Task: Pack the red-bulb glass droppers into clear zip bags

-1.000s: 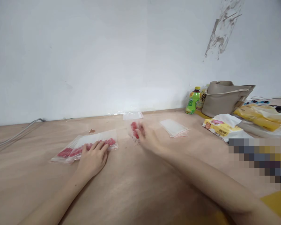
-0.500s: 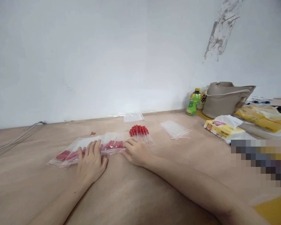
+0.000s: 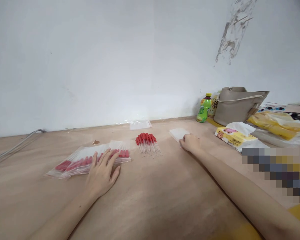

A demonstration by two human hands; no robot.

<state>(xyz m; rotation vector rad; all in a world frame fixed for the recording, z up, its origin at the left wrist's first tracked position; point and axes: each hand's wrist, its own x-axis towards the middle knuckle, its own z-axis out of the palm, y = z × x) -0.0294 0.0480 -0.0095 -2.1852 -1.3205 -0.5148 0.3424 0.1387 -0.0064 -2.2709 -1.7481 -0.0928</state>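
My left hand point(image 3: 102, 171) lies flat with fingers spread on a row of clear plastic bags point(image 3: 87, 160) filled with red-capped tubes, on the wooden table point(image 3: 150, 200). A loose bunch of red-capped tubes point(image 3: 147, 142) lies in the middle, touched by neither hand. My right hand point(image 3: 190, 143) reaches to the right and rests on a stack of empty clear bags point(image 3: 178, 133); its fingers curl down onto the stack's near edge, and I cannot tell whether they grip a bag.
One more empty clear bag point(image 3: 140, 124) lies by the white wall. At the right stand a green bottle point(image 3: 203, 108), a beige handbag point(image 3: 237, 105), a tissue pack point(image 3: 236, 135) and yellow packets point(image 3: 277, 123). A grey cable point(image 3: 15, 145) runs at the left.
My right hand left the filled bags' right end and moved right, past the loose tubes, onto the stack of empty bags. My left hand stayed on the filled bags.
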